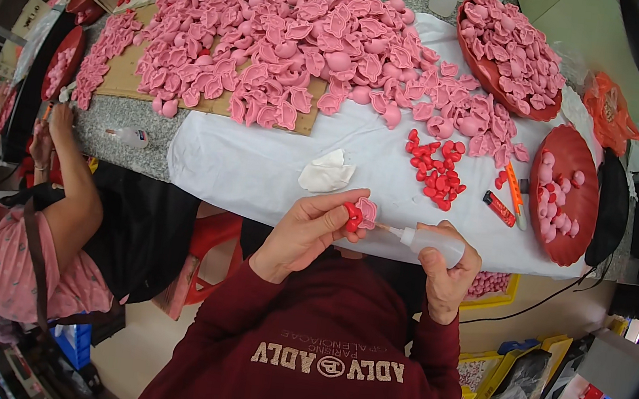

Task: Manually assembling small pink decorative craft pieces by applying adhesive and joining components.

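Observation:
Between the thumb and fingers of my left hand [308,226] is a small red piece [352,218] with a pink shell-like piece [367,212] against it. My right hand [446,271] is wrapped round a translucent squeeze bottle [441,245], tilted on its side. Its thin nozzle points left and reaches the pink piece; whether it touches is too small to tell. Just beyond my hands, a crumpled white cloth [327,172] lies on the white sheet [252,163]. Small glossy red pieces [439,170] lie loose farther right.
A large heap of pink pieces [291,44] covers the table's far side, partly on cardboard [124,68]. Red trays [588,165] with pink pieces stand at right, near a lighter [499,209] and orange cutter [512,183]. Another bottle [129,136] lies left. A co-worker [42,245] sits at left.

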Motion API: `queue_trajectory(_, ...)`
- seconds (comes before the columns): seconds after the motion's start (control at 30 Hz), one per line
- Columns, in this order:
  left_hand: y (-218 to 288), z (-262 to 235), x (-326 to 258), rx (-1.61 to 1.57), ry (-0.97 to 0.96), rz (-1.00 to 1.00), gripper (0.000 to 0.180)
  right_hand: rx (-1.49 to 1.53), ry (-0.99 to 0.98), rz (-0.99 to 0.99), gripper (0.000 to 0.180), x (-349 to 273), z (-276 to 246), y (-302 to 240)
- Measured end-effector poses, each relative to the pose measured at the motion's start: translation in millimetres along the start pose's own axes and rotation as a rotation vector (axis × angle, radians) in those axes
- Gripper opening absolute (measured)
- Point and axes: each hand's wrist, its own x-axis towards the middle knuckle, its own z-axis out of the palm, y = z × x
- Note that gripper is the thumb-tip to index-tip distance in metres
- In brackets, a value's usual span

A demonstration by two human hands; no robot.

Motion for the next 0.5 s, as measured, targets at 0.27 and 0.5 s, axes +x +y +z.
queue_trajectory(0.27, 1.9, 3.7, 0.0, 0.039, -0.018, -0.006, 0.038, -0.014, 0.019, 0.042, 0.024, 3.6, 3.6, -4.0)
queue_trajectory(0.5, 3.2, 4.7, -0.5, 0.036, -0.042, -0.002, 0.039, -0.017, 0.044, 0.025, 0.024, 3.7, 3.4, -5.1)
